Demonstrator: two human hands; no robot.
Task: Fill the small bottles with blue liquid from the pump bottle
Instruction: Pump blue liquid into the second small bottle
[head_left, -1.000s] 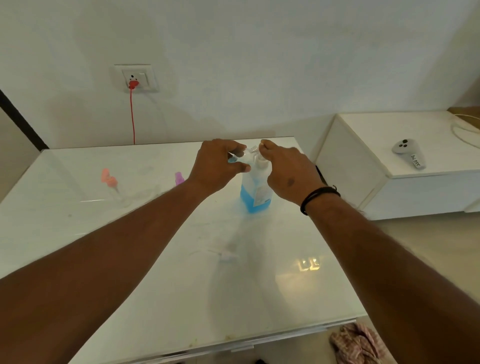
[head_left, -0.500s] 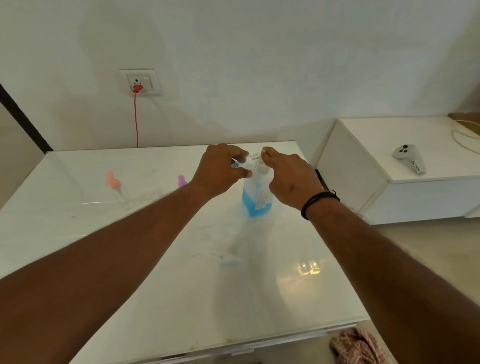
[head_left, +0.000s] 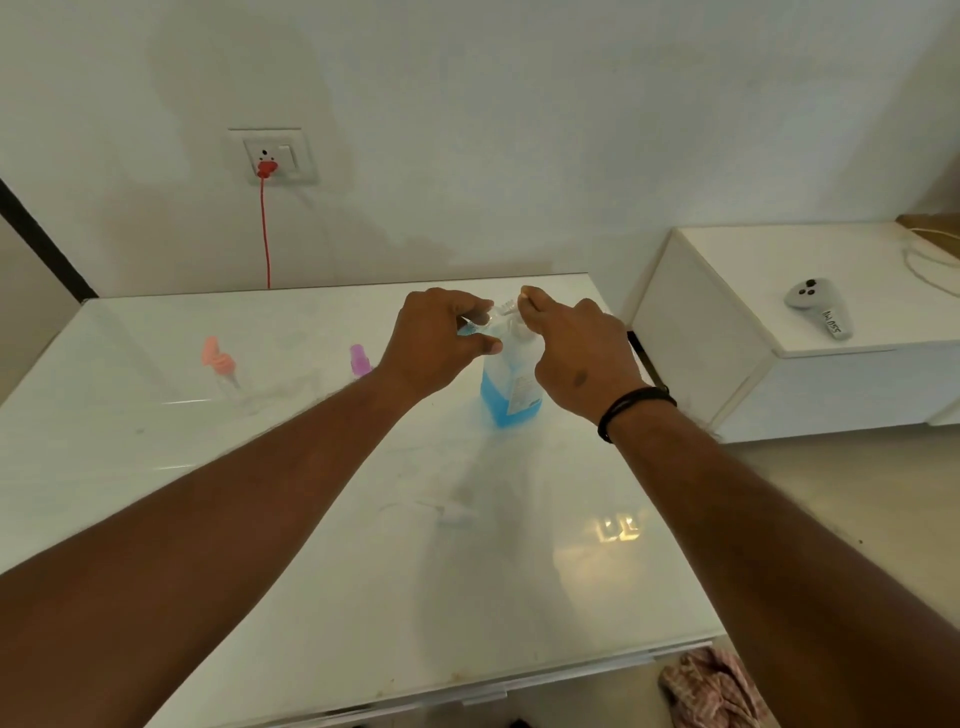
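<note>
Head view, looking down over a glossy white table with a glass-like top that throws back pale reflections; both bare forearms reach toward 12 o'clock and meet over the pump bottle. The pump bottle stands upright on the table just right of centre, a clear plastic body with flat sides, blue liquid filling its lower part, a pale label on the face toward 3 o'clock. The left hand has fingers and thumb curled round a small clear bottle, held at the pump's spout; a trace of blue shows in it; its exact tilt is hard to read. The right hand rests on top of the pump head, index finger extended over it and the other fingers curled; a black corded band circles that wrist. At 10 o'clock from the pump bottle, well apart, stands a small clear bottle with a peach sprayer cap; a purple sprayer cap shows beside the left wrist, its bottle hidden. Beyond the table, a white wall socket holds a red plug and thin red cord. At 3 o'clock a white cabinet carries a grey controller; a checked pinkish cloth lies crumpled on the floor at 5 o'clock.
</note>
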